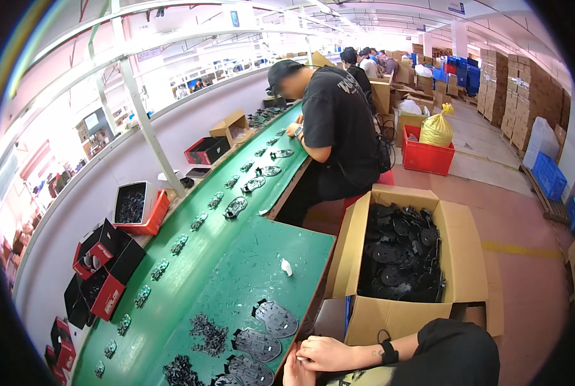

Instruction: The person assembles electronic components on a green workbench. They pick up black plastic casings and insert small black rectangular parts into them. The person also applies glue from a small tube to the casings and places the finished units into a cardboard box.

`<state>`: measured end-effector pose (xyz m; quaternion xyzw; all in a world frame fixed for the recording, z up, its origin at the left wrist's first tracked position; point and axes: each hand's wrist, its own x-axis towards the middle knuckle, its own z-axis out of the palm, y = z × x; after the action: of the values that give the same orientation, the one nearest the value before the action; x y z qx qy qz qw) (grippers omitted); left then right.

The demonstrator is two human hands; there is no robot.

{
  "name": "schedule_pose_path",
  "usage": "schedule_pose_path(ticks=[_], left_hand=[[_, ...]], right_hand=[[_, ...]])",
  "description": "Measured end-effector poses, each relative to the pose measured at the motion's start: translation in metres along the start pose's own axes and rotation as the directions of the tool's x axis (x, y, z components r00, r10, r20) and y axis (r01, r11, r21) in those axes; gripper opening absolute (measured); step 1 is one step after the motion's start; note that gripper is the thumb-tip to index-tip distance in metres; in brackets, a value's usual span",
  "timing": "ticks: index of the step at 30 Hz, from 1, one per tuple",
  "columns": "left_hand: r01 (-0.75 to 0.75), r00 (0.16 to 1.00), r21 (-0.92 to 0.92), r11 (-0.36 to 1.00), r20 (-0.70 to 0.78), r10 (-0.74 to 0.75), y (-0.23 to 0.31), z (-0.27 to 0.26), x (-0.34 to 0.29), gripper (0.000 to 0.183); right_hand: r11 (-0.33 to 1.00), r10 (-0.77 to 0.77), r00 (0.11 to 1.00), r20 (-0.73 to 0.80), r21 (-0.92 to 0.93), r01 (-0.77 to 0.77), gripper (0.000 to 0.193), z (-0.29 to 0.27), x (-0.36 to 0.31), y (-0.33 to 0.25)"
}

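Note:
At the bottom edge, beside the corner of the green bench, my left hand (294,372) and my right hand (324,353) meet. Their fingers are closed together, and a small pale bit shows between them, too hidden to name. A dark band circles my right wrist. Just left of my hands, several dark grey oval plastic shells (258,345) lie in a row on the green bench top (249,257). Next to them are a heap of small black parts (209,334) and a second black heap (182,371). Farther up lies a small white object (287,267).
Small circuit boards (160,269) line the green conveyor belt (191,283); dark shells (236,207) sit beside some. On my right stands an open carton (390,315) of black plastic parts. A person (339,122) works farther along. Red-black boxes (101,289) stand at the left edge.

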<state>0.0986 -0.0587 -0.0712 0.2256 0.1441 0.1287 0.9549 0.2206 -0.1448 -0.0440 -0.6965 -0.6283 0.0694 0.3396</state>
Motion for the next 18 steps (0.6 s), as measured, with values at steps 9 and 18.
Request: schedule_pose_path(ticks=[9, 18], left_hand=[[-0.049, 0.972, 0.446, 0.894, -0.186, 0.146, 0.005, 0.015, -0.004, 0.037], [-0.034, 0.954, 0.639, 0.768, -0.209, 0.216, 0.003, 0.016, -0.003, 0.024]], right_hand=[[0.916, 0.185, 0.982, -0.028, 0.368, -0.162, 0.025, -0.015, 0.000, 0.000], [0.957, 0.075, 0.997, -0.016, 0.284, -0.067, 0.027, -0.021, -0.018, 0.014]])
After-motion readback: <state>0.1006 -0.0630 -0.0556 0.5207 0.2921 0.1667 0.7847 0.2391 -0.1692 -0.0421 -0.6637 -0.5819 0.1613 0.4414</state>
